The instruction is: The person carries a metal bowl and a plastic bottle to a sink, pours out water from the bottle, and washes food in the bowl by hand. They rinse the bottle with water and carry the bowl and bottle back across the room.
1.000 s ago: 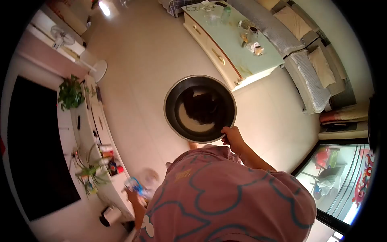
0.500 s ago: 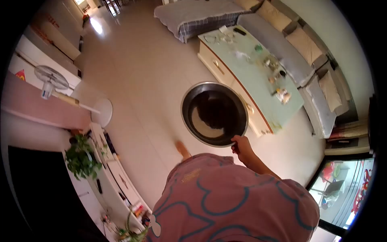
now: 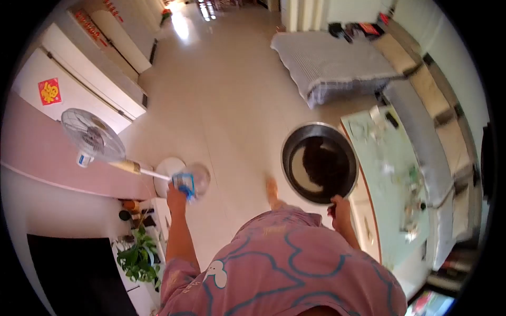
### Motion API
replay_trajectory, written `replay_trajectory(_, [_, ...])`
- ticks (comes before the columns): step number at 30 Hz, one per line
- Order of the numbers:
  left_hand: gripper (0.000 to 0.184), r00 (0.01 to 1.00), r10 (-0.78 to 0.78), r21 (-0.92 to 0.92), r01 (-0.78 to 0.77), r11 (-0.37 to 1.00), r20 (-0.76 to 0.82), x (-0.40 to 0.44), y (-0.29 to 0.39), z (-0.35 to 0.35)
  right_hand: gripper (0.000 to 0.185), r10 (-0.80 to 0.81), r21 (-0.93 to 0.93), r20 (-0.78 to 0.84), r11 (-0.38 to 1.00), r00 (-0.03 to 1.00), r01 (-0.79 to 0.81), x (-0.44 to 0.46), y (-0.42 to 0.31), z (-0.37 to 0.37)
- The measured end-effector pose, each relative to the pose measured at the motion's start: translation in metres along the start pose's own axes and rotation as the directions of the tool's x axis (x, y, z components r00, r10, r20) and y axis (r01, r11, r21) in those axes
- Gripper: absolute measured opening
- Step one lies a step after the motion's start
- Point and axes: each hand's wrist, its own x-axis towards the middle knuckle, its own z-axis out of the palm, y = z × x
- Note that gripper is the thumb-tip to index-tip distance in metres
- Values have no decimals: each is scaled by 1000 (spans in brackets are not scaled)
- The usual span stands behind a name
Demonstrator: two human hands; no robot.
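A round dark basin with a metal rim (image 3: 319, 163) hangs right of centre, with a dark patch and a pale area inside it. My right hand (image 3: 339, 205) grips its lower right rim, fingers closed. My left hand (image 3: 177, 196) is raised at the left, closed around a blue-framed item (image 3: 184, 183). A clear, rounded, blurred thing (image 3: 199, 181) hangs beside that item; whether the two are joined is unclear.
A standing fan (image 3: 92, 134) is at the left, near a potted plant (image 3: 139, 256) and a black screen (image 3: 74, 274). Along the right are a glass-topped table (image 3: 390, 174) with clutter, a grey sofa (image 3: 421, 137) and a covered bed-like seat (image 3: 337, 60). A bare foot (image 3: 272, 190) shows on the floor (image 3: 226, 105).
The view has swung and moved forward along the room. The basin has shifted right in view, still in my right hand. My left hand, out of view half a second ago, shows again with the blue item.
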Motion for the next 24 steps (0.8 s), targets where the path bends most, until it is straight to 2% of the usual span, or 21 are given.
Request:
replay_trajectory(1, [43,997,-66,-29,67,997,28,-2,6,3,16,-6,-14,20,1000,1000,6,15,-25,24])
replay_trajectory(2, [43,989,-118,-15,120,993,92,4,-18,31,16,-3,-26,33,1000,999,4,29,-51,55])
replay_trajectory(4, [35,958,-245,-17,250,968,151,-15,-33,43,16,-16,-53,72,998,997,20,63,-99,110])
replay_trajectory(5, [36,886,-394,56,393,918,243,-28,-33,42,15,-38,-78,97,996,995,46,80,-117,136])
replay_trajectory(8, [38,671,-640,201,615,762,374,-42,-39,60,15,-8,-52,167,999,986,17,147,-164,215])
replay_trajectory(12, [41,415,-809,312,771,556,416,22,-13,91,13,17,-89,171,996,985,-2,226,-227,342])
replay_trajectory(14, [42,383,-827,317,791,524,411,94,6,104,14,36,-88,175,996,984,-21,257,-256,401])
replay_trajectory(16, [44,412,-817,280,795,539,403,189,27,116,15,35,-61,182,998,983,-25,283,-294,468])
replay_trajectory(17, [45,455,-801,244,788,566,388,242,34,122,16,87,-118,208,991,974,-63,293,-316,499])
replay_trajectory(18, [45,519,-773,195,769,609,365,304,45,128,16,137,-182,231,979,963,-96,306,-336,529])
replay_trajectory(20, [47,657,-698,95,705,703,284,427,70,136,16,126,-127,263,987,957,-95,362,-357,583])
replay_trajectory(22, [49,804,-573,-19,582,813,159,564,103,141,16,66,-116,221,992,973,-41,393,-393,650])
replay_trajectory(24, [50,937,-348,-106,344,933,-25,710,164,132,15,62,-93,219,995,974,-42,427,-423,709])
